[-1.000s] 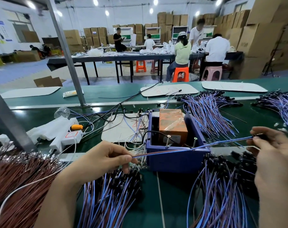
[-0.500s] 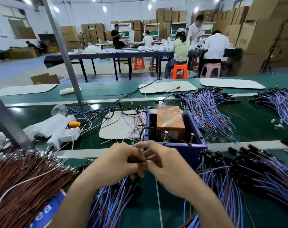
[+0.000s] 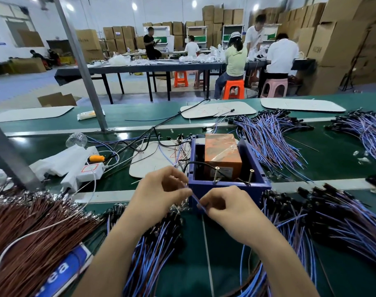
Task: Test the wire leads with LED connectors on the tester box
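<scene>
The box [image 3: 227,189] sits at 12 o'clock from my hands, with screw posts [image 3: 216,174] on its near edge. Piles [image 3: 333,215] of leads lie at 3 and 7 o'clock. My left hand [image 3: 159,194] and right hand [image 3: 227,207] each pinch one lead [image 3: 196,198], stretched between them just before the box. I judge it light, limp and slick, and best gripped near its ends.

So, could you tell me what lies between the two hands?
A short stretch of blue wire spans the gap, pinched by the left hand and the right hand, just before the blue box; the head view shows it.
</scene>
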Demonstrator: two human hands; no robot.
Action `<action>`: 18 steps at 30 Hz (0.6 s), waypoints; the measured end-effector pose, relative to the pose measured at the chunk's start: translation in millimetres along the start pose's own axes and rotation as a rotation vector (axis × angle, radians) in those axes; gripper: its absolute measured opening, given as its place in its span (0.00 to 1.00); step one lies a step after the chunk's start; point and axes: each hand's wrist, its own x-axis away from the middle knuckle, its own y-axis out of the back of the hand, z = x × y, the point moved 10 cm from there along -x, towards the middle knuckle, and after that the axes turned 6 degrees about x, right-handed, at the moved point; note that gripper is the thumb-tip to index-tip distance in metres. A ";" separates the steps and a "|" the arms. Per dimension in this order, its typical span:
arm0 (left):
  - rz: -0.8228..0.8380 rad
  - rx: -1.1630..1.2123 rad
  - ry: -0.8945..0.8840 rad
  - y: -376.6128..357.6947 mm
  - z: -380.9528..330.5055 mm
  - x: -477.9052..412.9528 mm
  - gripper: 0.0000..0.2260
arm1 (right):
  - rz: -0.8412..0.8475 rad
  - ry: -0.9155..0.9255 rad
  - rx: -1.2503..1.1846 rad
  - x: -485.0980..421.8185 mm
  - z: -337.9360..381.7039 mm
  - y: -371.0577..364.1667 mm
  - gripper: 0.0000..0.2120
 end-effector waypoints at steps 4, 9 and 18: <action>-0.047 0.376 0.136 -23.3 17.2 -1.7 0.06 | -0.028 -0.077 -0.136 -3.4 -11.5 0.0 0.10; 0.041 0.369 0.236 -51.3 32.8 0.4 0.04 | -0.008 -0.156 -0.240 -7.2 -29.8 -2.1 0.08; -0.013 0.613 0.281 -63.9 42.9 1.3 0.05 | -0.053 -0.264 -0.246 -1.3 -55.2 20.9 0.09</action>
